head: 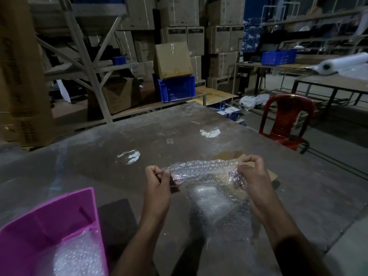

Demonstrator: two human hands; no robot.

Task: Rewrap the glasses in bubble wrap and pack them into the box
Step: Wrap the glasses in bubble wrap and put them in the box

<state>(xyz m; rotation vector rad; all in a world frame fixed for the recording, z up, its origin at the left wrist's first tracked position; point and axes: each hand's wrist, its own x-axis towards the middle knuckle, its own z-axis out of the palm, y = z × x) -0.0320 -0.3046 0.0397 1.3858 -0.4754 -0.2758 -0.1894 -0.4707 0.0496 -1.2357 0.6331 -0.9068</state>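
A sheet of clear bubble wrap [205,172] is stretched between my two hands above the table, rolled at its top edge. My left hand [158,182] pinches its left end and my right hand [253,176] pinches its right end. The rest of the sheet hangs down toward me over the table [99,156]. Whether glasses lie inside the roll cannot be made out. A flat brown cardboard piece [237,156] shows behind the wrap. At the lower left stands a pink plastic box [49,222] with bubble wrap [79,255] in it.
Two clear shiny scraps [129,156] [210,132] lie on the table farther out. A dark flat pad [117,218] lies beside the pink box. A red plastic chair [286,120] stands off the table's right side. Stacked cartons and a blue crate [176,88] fill the background.
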